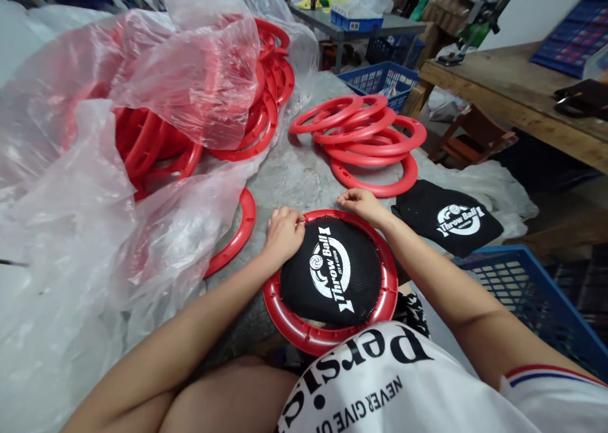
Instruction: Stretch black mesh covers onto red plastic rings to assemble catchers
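Note:
In front of my body a red plastic ring (388, 281) lies tilted at the table's near edge. A black mesh fabric piece (304, 294) with a white "Throw Ball" print spans its inside, with a gap at the near side. My left hand (284, 233) is closed on the ring's far left rim, at the fabric's edge. Just beyond the far right rim, my right hand (361, 204) is raised with fingers pinched together; what they hold, if anything, is too small to make out. A stack of black printed fabric pieces (422, 214) lies to the right.
Several loose red rings (375, 159) are piled beyond my right hand. Left, a big clear plastic bag (185, 85) spills more rings; one ring (244, 230) lies partly under it. A blue crate (513, 294) stands right, a wooden bench (503, 78) behind.

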Tool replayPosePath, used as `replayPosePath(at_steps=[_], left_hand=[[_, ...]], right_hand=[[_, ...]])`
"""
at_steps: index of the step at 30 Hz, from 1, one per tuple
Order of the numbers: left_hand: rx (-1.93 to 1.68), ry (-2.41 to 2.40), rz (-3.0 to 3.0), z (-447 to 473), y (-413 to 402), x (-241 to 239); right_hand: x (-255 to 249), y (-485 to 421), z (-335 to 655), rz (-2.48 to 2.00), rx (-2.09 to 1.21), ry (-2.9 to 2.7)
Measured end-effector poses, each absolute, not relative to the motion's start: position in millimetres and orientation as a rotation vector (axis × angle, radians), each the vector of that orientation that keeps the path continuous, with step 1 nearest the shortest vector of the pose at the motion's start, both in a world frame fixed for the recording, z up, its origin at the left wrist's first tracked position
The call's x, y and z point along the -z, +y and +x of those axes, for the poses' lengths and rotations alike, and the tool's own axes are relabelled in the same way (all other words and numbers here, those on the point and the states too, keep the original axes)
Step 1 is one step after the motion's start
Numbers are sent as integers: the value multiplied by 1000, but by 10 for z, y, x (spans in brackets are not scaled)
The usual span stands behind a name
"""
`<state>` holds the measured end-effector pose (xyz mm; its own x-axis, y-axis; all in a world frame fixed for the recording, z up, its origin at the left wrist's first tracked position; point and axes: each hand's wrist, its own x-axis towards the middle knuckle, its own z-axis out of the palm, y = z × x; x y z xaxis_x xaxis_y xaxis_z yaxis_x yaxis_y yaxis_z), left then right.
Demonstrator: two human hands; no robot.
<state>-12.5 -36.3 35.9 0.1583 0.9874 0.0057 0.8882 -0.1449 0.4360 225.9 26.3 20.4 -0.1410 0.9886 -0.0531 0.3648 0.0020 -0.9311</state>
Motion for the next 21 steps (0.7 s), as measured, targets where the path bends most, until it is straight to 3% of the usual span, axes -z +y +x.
replayPosePath(at_steps=[8, 21], left_hand=[[-241, 1921, 2217, -163, -420, -367], [-94, 1816, 2353, -242, -652, -392]], right_hand=[[-202, 198, 2081, -1460, -1158, -1728], [-332, 247, 1625, -1222, -817, -2422]])
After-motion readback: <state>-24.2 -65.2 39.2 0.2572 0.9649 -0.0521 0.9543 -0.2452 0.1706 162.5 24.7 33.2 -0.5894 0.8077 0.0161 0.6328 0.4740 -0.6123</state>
